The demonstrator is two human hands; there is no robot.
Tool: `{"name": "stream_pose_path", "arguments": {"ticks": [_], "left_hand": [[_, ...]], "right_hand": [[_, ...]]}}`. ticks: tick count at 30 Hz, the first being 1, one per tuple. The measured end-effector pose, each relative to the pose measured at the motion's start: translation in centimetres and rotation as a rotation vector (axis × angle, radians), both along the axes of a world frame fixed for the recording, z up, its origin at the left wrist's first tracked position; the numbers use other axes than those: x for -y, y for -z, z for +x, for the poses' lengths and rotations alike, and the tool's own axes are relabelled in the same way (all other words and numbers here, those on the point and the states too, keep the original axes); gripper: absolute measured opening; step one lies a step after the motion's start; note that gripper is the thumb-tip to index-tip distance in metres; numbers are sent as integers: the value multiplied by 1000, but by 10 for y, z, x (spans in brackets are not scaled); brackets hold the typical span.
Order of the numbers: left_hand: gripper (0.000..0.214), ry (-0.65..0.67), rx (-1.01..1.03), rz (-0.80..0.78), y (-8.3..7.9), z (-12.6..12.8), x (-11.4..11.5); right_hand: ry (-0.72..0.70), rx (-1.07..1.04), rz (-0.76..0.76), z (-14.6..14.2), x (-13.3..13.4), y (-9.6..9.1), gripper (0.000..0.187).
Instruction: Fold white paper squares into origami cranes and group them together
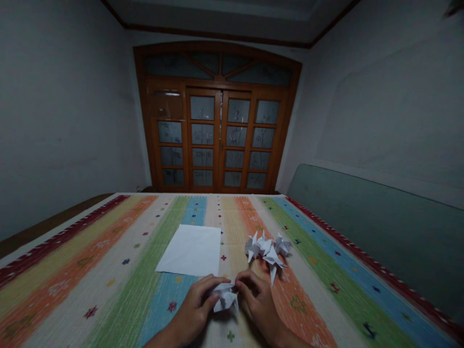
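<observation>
A small folded white paper figure (225, 297) is held between my two hands, low in the middle of the view. My left hand (198, 300) grips its left side, thumb in front and fingers behind. At its upper right edge, my right hand (256, 296) pinches the paper between thumb and fingertips. Beyond my right hand lies a cluster of several folded white paper figures (267, 250) with pointed tips. A flat stack or sheet of white paper (194, 250) rests past my left hand; whether it is one sheet or more, I cannot tell.
A striped, many-coloured cloth (119, 285) covers the table. Along the right side stands a pale green padded backrest or headboard (362, 212). Wooden doors with glass panes (219, 135) close off the far end, between white walls.
</observation>
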State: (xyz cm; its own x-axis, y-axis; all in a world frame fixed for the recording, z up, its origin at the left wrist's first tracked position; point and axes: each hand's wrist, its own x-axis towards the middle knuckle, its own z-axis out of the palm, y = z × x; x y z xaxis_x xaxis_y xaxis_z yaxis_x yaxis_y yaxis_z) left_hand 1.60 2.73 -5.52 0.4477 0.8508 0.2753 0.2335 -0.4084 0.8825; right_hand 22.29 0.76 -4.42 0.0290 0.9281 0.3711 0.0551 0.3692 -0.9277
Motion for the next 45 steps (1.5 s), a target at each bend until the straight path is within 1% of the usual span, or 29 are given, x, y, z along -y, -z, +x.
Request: {"name": "stream_pose_path", "arguments": {"ticks": [4,7,10,16,19,22,26,28,32,36,45], "left_hand": [[38,-23,-21,16,-3,1,3],[35,-35,-38,31,-7,2,5],[32,-15,-57,53,-10,3,7],[35,-16,-77,98,-10,4,8],[37,-20,-76,91,-12,5,10],[39,-36,-40,71,-12,3,10],[45,-87,-9,-26,-4,-2,5],[46,-94,-15,-80,2,-5,3],[45,-89,-26,-94,6,-6,1],[43,-117,-13,-99,4,-5,3],[43,-35,-19,-44,-7,1,3]], "right_hand": [[25,37,34,0,4,-2,34],[46,31,7,0,4,-1,33],[88,6,-22,0,2,1,32],[144,-50,-54,-1,-1,2,38],[129,-122,-84,-1,-2,0,42],[113,-140,-71,-1,-3,1,35],[25,-101,-43,2,-3,6,30],[7,-84,-35,4,-3,7,26],[-32,-60,17,7,-1,6,20],[-98,-46,45,8,2,3,16],[-36,-2,6,7,-2,2,16]]}}
